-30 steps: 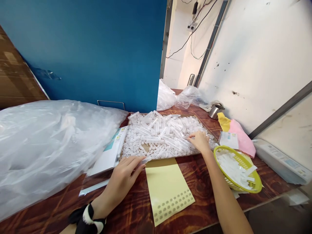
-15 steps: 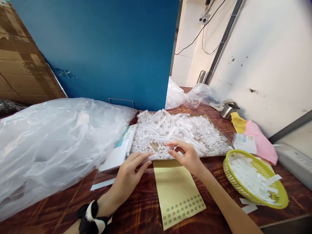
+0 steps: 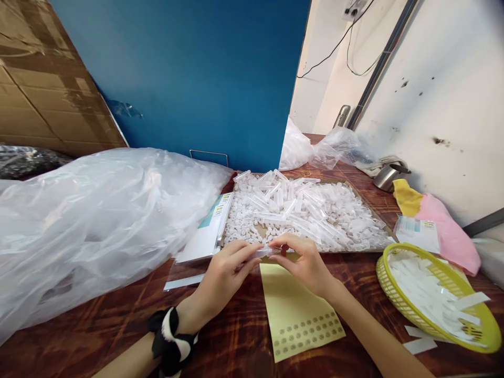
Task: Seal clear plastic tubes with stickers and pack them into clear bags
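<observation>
A clear plastic tube [image 3: 259,253] is pinched by left hand [image 3: 229,264], at its two o'clock, and right hand [image 3: 306,262], at its ten. Loose tubes [image 3: 281,202] are heaped in the cardboard tray [image 3: 261,230] at twelve, white strips [image 3: 423,294] in the yellow-green basket [image 3: 394,295] at four.

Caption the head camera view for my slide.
Left hand and right hand together at a small clear piece, before a shallow tray of translucent parts, a dotted yellow sheet nearby.
</observation>
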Tool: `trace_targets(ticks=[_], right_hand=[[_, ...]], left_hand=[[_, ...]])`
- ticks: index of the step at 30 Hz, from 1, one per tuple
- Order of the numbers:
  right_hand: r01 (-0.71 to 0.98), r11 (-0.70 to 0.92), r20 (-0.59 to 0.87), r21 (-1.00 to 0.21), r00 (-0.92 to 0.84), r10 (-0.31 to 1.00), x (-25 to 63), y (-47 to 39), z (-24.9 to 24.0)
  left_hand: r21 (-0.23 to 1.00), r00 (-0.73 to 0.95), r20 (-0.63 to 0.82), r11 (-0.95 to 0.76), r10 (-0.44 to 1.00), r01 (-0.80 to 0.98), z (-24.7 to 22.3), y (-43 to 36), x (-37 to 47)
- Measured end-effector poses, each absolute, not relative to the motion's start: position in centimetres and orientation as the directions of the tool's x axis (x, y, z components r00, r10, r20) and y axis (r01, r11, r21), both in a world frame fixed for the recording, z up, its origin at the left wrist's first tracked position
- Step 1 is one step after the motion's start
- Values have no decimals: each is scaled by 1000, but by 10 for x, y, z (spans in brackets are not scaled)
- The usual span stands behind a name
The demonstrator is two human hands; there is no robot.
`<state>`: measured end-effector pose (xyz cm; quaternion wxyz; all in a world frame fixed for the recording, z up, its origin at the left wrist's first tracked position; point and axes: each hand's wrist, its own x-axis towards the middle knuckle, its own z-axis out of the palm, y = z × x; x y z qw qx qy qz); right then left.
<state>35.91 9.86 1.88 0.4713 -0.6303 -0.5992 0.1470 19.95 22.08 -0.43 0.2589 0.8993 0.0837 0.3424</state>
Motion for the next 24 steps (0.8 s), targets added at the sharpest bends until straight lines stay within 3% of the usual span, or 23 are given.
trace_targets(ticks=[4,8,12,16,20,22,24], right_hand=[[547,40,225,-836,275,935,354,99,16],[522,32,212,-852,289,934,352,99,17],[272,-114,-61,-955,193,979,350,98,18],[423,23,149,-906,268,952,349,97,17],[258,-121,-94,-958,115,989,346,98,15],[376,-37,26,-926,161,987,345,98,14],[655,144,307,-742,142,941,348,98,14]], left_hand=[[369,770,609,-927,190,-63,-4,222,196],[315,757,634,-947,162,-62,-3,223,194],[227,778,627,-963,29,-147,-2,223,193],[292,766,634,-951,110,-106,0,223,192],[199,800,600,-961,-35,-191,2,226,189],[281,807,589,-946,36,-163,4,228,189],[468,834,525,-876,169,-118,8,229,191]])
